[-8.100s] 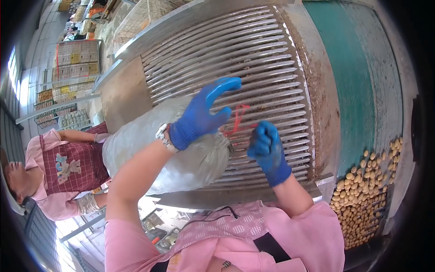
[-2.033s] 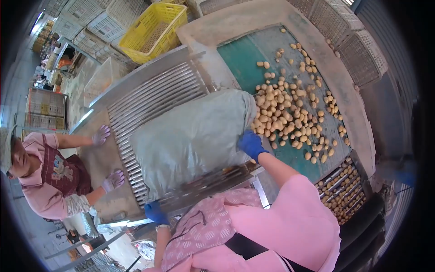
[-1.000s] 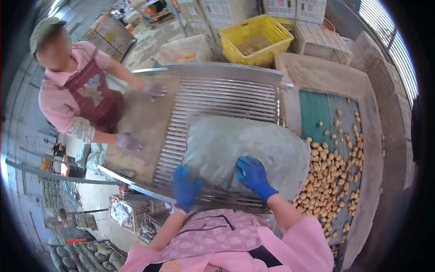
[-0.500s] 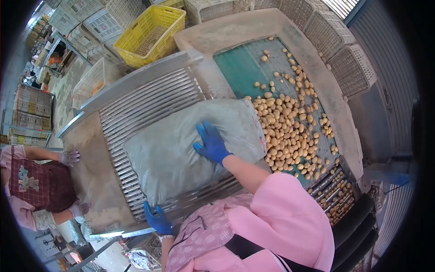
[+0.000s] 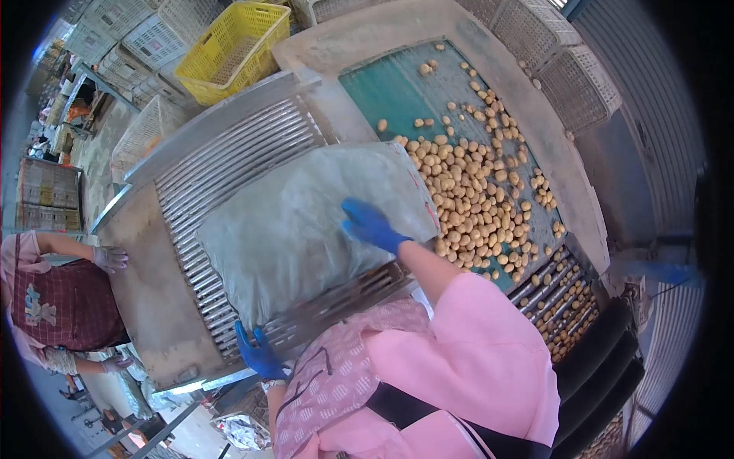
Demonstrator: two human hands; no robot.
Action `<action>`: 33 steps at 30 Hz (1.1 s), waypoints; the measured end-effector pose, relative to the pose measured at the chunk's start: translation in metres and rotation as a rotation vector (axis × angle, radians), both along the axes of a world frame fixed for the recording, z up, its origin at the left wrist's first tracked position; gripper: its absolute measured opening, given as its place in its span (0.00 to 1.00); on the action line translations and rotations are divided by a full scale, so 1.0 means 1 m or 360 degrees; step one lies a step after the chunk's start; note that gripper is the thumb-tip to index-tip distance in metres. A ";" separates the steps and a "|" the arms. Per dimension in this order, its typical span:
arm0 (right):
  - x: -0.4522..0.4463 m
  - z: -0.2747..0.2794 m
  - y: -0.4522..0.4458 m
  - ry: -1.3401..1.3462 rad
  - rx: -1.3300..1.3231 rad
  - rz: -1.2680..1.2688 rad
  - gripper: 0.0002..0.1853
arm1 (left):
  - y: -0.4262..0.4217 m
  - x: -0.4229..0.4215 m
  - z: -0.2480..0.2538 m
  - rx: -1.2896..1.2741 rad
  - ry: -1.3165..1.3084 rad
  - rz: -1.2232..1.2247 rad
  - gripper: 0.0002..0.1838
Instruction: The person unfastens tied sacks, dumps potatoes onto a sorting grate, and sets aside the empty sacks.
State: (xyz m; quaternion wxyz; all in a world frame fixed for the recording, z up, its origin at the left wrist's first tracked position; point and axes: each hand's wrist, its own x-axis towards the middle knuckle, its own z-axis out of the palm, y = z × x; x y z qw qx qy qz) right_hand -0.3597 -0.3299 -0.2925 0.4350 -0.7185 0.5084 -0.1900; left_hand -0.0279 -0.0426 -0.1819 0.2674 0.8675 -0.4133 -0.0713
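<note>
A large grey-green plastic sack (image 5: 283,222), plump and closed on the sides I can see, lies across the metal rollers (image 5: 229,164). My right hand (image 5: 372,227), in a blue glove, is over the right part of the sack, fingers stretched out and slightly blurred; I cannot tell whether it presses down. By the sack's lower left corner is my left hand (image 5: 261,356), also blue-gloved, with fingers apart at the roller edge. Loose potatoes (image 5: 474,206) are heaped against the sack's right end on a green belt (image 5: 382,92).
Across the metal table (image 5: 145,291) at left stands a person in a dark checked apron (image 5: 73,302), wearing gloves. A yellow crate (image 5: 233,53) and stacked pale crates (image 5: 577,88) stand around the machine. More potatoes lie on rollers (image 5: 554,302) at lower right.
The view has shifted a little, moving the scene up and left. My right hand sits further toward the sack's right end, its fingers less spread. The other person's hands are slightly shifted.
</note>
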 end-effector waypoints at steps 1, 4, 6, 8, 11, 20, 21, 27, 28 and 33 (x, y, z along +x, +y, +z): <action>-0.033 0.005 0.009 -0.0176 0.0164 0.0097 0.30 | 0.000 0.000 -0.002 -0.0011 -0.0017 -0.0023 0.29; -0.148 -0.129 0.039 -0.0015 -0.0314 -0.0864 0.17 | -0.002 -0.002 0.001 -0.0010 0.0006 -0.0009 0.28; -0.222 -0.132 0.066 0.0277 0.0314 -0.1451 0.13 | -0.006 -0.006 0.005 -0.0029 -0.0001 -0.0012 0.28; -0.243 -0.109 0.114 -0.0887 0.1143 -0.2530 0.19 | -0.006 -0.005 0.001 -0.0072 -0.0019 -0.0034 0.28; -0.221 -0.079 0.151 -0.0359 0.1528 -0.2093 0.30 | -0.007 0.000 -0.005 -0.0070 -0.0043 -0.0042 0.28; -0.204 -0.193 0.019 -0.2299 0.1285 -0.2759 0.26 | -0.021 -0.011 -0.006 0.0016 -0.0063 0.0170 0.28; -0.209 -0.189 -0.005 -0.2473 0.1116 -0.2637 0.27 | -0.018 -0.003 -0.018 -0.0003 -0.0185 0.0079 0.28; -0.194 -0.086 -0.115 -0.2613 0.0648 -0.1915 0.30 | -0.024 -0.009 -0.018 0.0023 -0.0015 0.0166 0.29; -0.188 -0.084 -0.126 -0.2447 0.0727 -0.1811 0.29 | -0.024 -0.008 -0.021 -0.0037 0.0007 0.0149 0.29; -0.125 -0.171 -0.100 -0.0861 0.0734 -0.0770 0.19 | -0.035 -0.009 -0.018 0.0036 -0.0140 0.0146 0.30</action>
